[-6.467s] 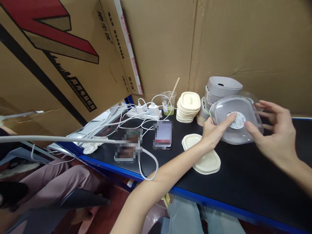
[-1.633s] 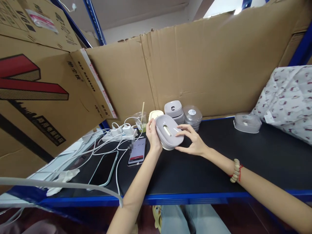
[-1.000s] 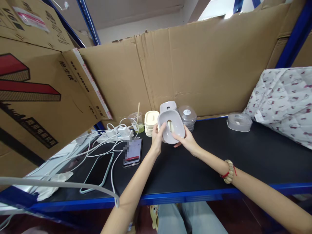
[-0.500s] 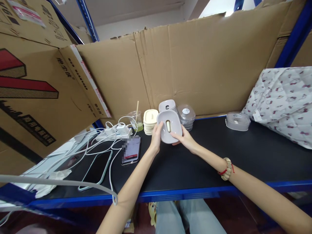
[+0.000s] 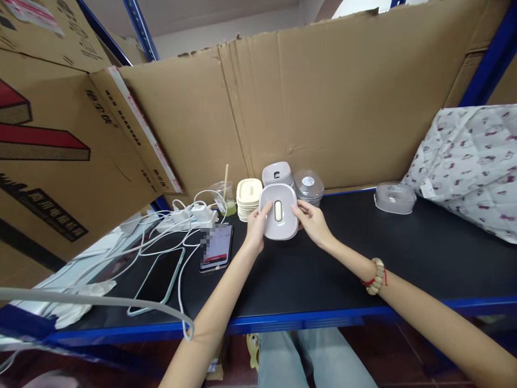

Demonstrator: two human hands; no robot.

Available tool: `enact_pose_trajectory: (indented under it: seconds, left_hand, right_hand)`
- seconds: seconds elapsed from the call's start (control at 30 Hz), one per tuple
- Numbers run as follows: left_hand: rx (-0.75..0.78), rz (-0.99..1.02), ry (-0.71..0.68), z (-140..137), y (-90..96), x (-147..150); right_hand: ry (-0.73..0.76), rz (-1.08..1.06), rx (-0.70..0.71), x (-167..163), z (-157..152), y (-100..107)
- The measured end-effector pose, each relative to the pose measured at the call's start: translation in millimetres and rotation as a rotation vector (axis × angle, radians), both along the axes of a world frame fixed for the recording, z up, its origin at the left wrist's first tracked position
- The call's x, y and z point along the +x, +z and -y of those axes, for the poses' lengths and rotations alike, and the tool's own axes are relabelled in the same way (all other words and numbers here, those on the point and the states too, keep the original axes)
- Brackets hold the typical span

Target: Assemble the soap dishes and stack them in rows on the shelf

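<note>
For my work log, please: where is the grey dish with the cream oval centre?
Slightly right of the head view's centre, the grey dish is held between left hand and right hand, in front of the grey stack.

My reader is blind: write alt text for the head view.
A left hand and right hand hold a grey dish with a cream oval center above a black tabletop. Behind stand a cream stack, grey stack and clear stack.

Glossy grey dish (image 5: 278, 229), tilted, cream oblong piece (image 5: 278, 210) at centre, held above tabletop (image 5: 323, 280).
</note>
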State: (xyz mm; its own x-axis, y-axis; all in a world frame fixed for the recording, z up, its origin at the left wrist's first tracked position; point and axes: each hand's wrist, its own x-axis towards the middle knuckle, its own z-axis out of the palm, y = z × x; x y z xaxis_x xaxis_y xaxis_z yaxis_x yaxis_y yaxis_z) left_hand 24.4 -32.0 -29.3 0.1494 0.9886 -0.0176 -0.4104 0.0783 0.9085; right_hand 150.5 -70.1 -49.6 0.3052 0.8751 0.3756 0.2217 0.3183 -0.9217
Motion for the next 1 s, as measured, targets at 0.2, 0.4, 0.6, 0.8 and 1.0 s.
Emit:
enact_pose_trajectory:
  seconds: [0.2, 0.4, 0.6, 0.8, 1.0]
  left_hand:
    - [-0.101, -0.090, 0.031, 1, -8.3, 6]
    - [-0.311, -0.135, -0.116, 7, -12.6, 13]
    - [-0.393, -0.078, -0.343, 11, -15.4, 14]
    - [-0.360, -0.051, -0.357, 12, -15.5, 14]
    - [-0.371, -0.115, -0.368, 11, -24.0, 16]
  right_hand:
    - [-0.494, 0.518, 0.328, 32, -15, -9]
    - [-0.582, 0.673, 0.221, 64, -41, -27]
    - [-0.465, 0.671, 0.135, 77, -51, -35]
    - [-0.489, 0.689, 0.221, 77, -50, -30]
    - [-0.560, 0.644, 0.372, 78, -43, -23]
